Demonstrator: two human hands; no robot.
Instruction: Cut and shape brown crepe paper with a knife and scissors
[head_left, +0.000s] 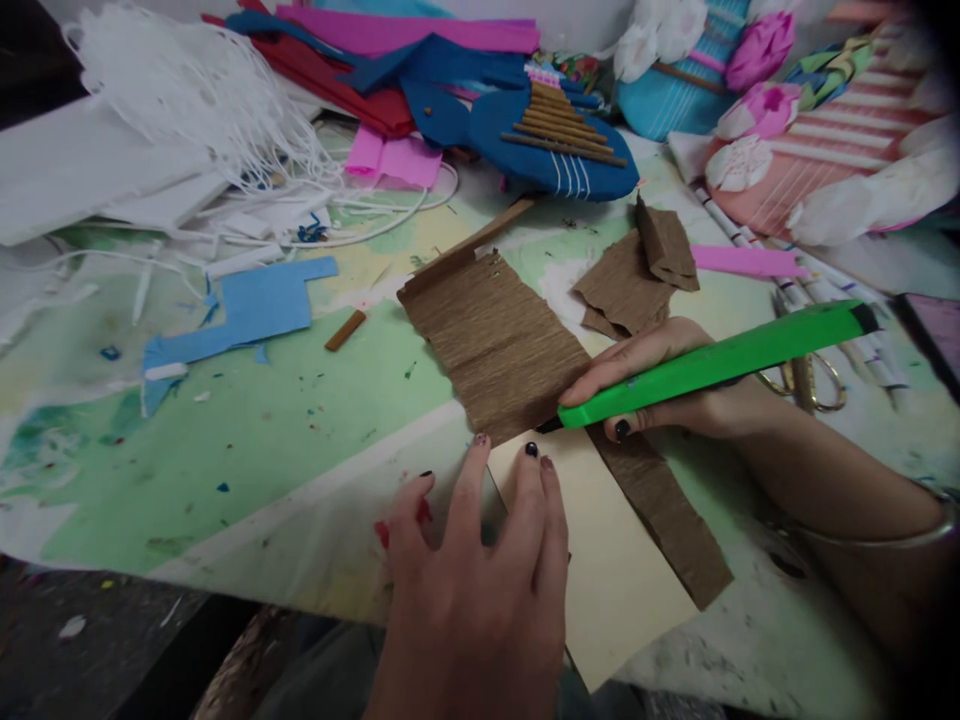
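My right hand (675, 390) is closed around a green utility knife (712, 365). The knife's dark tip points down to the left, where the top edge of a cream card (622, 570) meets a sheet of brown crepe paper (502, 340). On the upper left part of the card lies my left hand (487, 560), its fingers spread and pressing down, holding nothing. One fingertip reaches the crepe paper's lower edge. The card covers part of the brown paper, and a brown strip shows along the card's right side.
Brown paper scraps (630, 270) and gold-handled scissors (806, 380) lie beyond my right hand. Blue paper (262, 305) and a small brown roll (346, 330) are on the left. White cord (195, 90), a dark blue decorated piece (555, 140) and pink decorated shapes (825, 150) stand at the back.
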